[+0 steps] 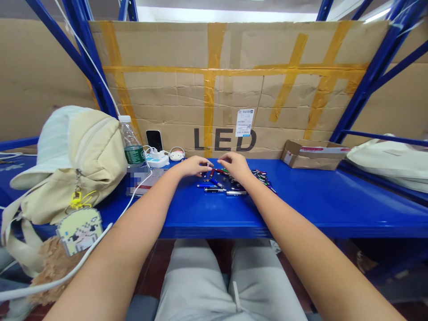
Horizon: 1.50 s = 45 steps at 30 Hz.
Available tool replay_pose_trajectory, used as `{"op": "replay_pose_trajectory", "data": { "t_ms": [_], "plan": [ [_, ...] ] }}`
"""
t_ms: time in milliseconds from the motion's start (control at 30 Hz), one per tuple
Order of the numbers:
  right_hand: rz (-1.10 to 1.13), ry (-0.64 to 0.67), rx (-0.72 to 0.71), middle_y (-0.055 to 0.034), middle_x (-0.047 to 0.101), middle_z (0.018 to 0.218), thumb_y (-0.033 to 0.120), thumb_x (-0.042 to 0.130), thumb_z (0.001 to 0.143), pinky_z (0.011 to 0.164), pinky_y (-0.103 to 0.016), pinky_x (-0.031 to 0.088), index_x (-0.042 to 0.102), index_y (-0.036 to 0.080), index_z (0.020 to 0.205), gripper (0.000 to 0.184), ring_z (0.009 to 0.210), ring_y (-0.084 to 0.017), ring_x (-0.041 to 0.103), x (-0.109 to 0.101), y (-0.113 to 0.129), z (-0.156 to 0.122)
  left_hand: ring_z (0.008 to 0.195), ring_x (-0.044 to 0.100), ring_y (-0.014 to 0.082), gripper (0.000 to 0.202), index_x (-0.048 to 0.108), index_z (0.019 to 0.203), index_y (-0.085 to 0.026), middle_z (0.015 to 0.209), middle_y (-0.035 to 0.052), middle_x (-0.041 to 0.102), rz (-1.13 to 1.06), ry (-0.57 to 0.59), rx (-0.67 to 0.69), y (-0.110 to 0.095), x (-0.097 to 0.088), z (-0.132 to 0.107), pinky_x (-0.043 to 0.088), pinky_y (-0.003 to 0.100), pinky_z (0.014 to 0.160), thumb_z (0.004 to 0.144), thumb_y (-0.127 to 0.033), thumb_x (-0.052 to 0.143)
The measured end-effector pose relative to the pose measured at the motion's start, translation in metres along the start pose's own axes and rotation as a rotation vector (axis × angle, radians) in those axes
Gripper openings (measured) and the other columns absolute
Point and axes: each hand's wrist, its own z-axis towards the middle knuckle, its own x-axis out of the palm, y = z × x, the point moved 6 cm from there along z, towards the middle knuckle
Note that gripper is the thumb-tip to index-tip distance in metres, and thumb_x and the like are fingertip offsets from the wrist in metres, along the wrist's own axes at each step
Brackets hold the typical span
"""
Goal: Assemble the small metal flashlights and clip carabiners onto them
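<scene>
My left hand [195, 166] is over the blue table, its fingertips pinched together on something small that I cannot make out. Facing it, a short gap away, is my right hand [235, 165], with its fingers curled in towards the thumb; whether it holds anything is hidden. Beneath and between the hands lie several small pen-shaped metal pieces. Among them are a blue one [204, 185], a black one [215, 190] and a silver one [236, 193] near the front. A jumbled pile of similar pieces [264, 177] lies beyond my right wrist, which partly covers it.
On the left stand a cream backpack [103, 156], a plastic bottle [133, 149], a phone [154, 140] and a white power strip [157, 159]. A white cable [132, 198] runs past my left forearm. An open cardboard box [310, 156] and a white bag [391, 160] are right. Cardboard [160, 98] walls the back.
</scene>
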Motion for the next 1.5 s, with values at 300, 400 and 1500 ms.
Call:
{"op": "replay_pose_trajectory", "data": {
  "t_ms": [300,400,1500],
  "plan": [
    [0.107,0.022,-0.176,-0.0031,0.073,0.091,0.017,0.059,0.081,0.079,-0.027,0.048,0.072,0.020,0.090,0.016,0.086,-0.016,0.066,0.009,0.024,-0.009,0.080,0.062,0.0151,0.031,0.068,0.091,-0.014,0.086,0.0037,0.068,-0.176,0.086,-0.026,0.002,0.019,0.004,0.052,0.031,0.077,0.068,-0.034,0.074],
    [0.025,0.083,-0.309,-0.0041,0.072,0.098,0.014,0.053,0.085,0.084,-0.025,0.045,0.071,0.019,0.099,0.023,0.093,-0.015,0.064,0.013,0.033,-0.011,0.077,0.063,0.0146,0.032,0.068,0.089,-0.014,0.085,0.0032,0.068,-0.186,0.086,-0.049,0.007,0.017,0.004,0.052,0.032,0.079,0.067,-0.035,0.075],
    [-0.292,0.332,-0.213,-0.0090,0.059,0.110,0.041,0.060,0.084,0.091,-0.039,0.039,0.070,0.028,0.105,0.027,0.106,-0.026,0.051,0.043,0.020,-0.020,0.084,0.063,0.0192,0.052,0.068,0.108,-0.013,0.095,0.0068,0.072,0.096,-0.061,0.142,0.006,-0.011,0.005,0.049,0.032,0.080,0.071,-0.048,0.066]
  ]
}}
